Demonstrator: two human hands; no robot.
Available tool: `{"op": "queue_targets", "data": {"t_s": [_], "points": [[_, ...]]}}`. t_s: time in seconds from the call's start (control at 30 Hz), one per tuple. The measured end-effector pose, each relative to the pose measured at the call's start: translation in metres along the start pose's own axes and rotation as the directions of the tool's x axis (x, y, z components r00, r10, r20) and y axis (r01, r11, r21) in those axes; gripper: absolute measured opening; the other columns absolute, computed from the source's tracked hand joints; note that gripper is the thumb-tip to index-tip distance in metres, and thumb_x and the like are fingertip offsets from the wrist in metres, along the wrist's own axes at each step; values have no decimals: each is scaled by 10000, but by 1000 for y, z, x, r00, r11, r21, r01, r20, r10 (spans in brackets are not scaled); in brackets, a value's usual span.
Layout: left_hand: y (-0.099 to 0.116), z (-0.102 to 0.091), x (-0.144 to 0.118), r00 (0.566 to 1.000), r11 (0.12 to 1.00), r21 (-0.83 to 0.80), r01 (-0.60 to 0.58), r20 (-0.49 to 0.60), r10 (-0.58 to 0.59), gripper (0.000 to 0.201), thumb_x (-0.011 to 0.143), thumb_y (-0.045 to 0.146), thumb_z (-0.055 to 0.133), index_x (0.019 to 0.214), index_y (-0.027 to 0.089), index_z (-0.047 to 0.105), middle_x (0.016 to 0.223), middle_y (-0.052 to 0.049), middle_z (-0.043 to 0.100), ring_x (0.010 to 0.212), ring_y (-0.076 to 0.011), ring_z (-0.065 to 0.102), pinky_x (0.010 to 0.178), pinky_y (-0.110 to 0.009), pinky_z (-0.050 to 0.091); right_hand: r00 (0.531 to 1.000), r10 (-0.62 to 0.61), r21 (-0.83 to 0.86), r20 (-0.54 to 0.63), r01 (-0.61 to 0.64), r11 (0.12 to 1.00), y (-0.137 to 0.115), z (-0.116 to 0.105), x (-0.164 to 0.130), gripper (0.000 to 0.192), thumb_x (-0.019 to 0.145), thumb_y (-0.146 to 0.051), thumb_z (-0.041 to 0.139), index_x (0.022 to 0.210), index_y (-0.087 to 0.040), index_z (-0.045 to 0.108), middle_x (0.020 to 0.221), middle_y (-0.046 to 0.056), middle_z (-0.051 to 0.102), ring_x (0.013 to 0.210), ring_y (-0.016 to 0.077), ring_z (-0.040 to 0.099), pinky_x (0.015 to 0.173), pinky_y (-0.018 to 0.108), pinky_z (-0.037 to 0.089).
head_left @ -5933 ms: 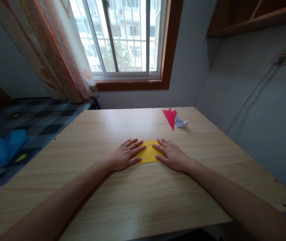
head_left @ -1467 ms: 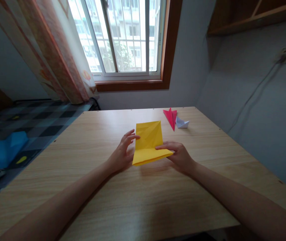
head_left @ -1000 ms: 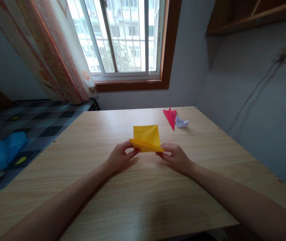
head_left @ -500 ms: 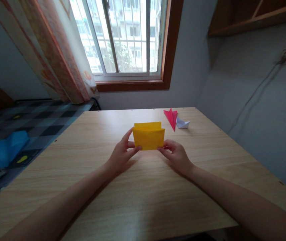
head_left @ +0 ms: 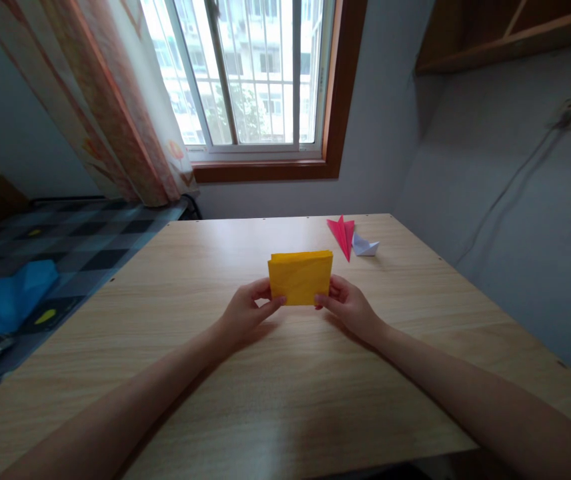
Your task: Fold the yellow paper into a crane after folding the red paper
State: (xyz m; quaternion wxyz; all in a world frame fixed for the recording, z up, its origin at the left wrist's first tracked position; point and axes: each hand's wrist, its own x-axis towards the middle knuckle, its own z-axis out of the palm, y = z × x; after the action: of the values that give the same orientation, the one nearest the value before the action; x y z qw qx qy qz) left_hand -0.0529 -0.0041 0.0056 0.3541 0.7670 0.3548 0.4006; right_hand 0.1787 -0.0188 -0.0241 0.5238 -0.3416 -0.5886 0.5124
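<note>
A yellow paper (head_left: 299, 277), folded in half into a rectangle, is held just above the wooden table (head_left: 285, 400). My left hand (head_left: 245, 313) pinches its lower left corner. My right hand (head_left: 348, 307) pinches its lower right corner. The folded edge runs along the top, away from me.
A red folded paper shape (head_left: 341, 235) and a white folded paper shape (head_left: 364, 246) lie at the table's far right. A window with a curtain (head_left: 115, 120) is behind the table. A bed with a checked cover and a blue item (head_left: 5, 297) stands on the left.
The yellow paper, pressed flat under both hands earlier, was lifted, opened out, and folded over in half. The two layers now line up and both hands pinch the lower corners.
</note>
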Motion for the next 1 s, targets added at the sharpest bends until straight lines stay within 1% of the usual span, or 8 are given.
{"op": "queue_targets", "data": {"t_s": [0.2, 0.37, 0.47, 0.53, 0.6, 0.7, 0.83, 1.0], "points": [[-2, 10, -1, 990, 931, -337, 139, 83, -117, 477, 800, 422, 731, 1184, 175, 592, 1036, -99, 723, 906, -229, 700, 795, -357, 586, 1000, 12, -32, 20, -12, 999, -1, 1, -2, 370, 763, -507, 749, 974, -220, 650, 956, 49, 705, 814, 185, 661, 654, 299, 582], [-3, 6, 1, 985, 961, -220, 169, 25, -168, 381, 842, 532, 636, 851, 151, 645, 810, -45, 695, 737, -186, 643, 686, -307, 556, 998, 37, -2, 48, -37, 999, -2, 2, -3, 349, 765, -472, 756, 976, -213, 654, 969, 48, 711, 792, 176, 664, 645, 290, 573], [-2, 3, 2, 983, 962, -204, 182, 26, -181, 381, 829, 528, 648, 767, 153, 621, 729, -17, 658, 679, -166, 612, 640, -281, 529, 997, 55, 21, 55, -56, 998, -2, 3, -3, 353, 756, -463, 765, 977, -211, 655, 978, 50, 719, 791, 176, 667, 636, 287, 570], [-1, 3, 2, 980, 950, -240, 198, 41, -194, 361, 828, 512, 656, 806, 153, 631, 762, -24, 671, 696, -168, 624, 650, -285, 529, 997, 63, 26, 52, -64, 998, -2, 3, -2, 352, 751, -459, 770, 973, -211, 656, 966, 46, 721, 789, 176, 668, 636, 288, 571], [-1, 4, 2, 973, 923, -306, 231, 88, -215, 349, 801, 469, 703, 942, 156, 640, 852, -44, 703, 734, -176, 649, 671, -295, 537, 997, 62, 34, 41, -63, 997, -1, 2, -1, 345, 748, -452, 774, 962, -210, 655, 953, 41, 720, 783, 173, 668, 640, 289, 573], [-1, 6, 0, 955, 876, -385, 289, 181, -235, 505, 732, 355, 794, 1147, 171, 572, 924, -59, 721, 755, -170, 673, 675, -286, 537, 998, 57, 51, 24, -58, 997, 0, -1, 1, 324, 747, -430, 782, 938, -205, 649, 960, 43, 720, 778, 170, 666, 651, 292, 572], [-3, 7, 0, 956, 873, -394, 288, 177, -236, 486, 725, 292, 802, 1125, 164, 557, 878, -38, 711, 725, -148, 665, 660, -262, 525, 996, 74, 90, 53, -79, 993, 0, -1, 1, 336, 750, -386, 787, 985, -203, 633, 989, 48, 723, 804, 168, 671, 677, 286, 564], [-5, 7, 1, 961, 876, -397, 273, 154, -230, 460, 716, 275, 800, 1092, 166, 558, 872, -26, 697, 710, -143, 652, 662, -267, 525, 994, 81, 151, 71, -91, 984, 1, 3, 0, 512, 690, -287, 840, 1107, -237, 548, 1098, 49, 712, 985, 204, 685, 852, 335, 556]]}}
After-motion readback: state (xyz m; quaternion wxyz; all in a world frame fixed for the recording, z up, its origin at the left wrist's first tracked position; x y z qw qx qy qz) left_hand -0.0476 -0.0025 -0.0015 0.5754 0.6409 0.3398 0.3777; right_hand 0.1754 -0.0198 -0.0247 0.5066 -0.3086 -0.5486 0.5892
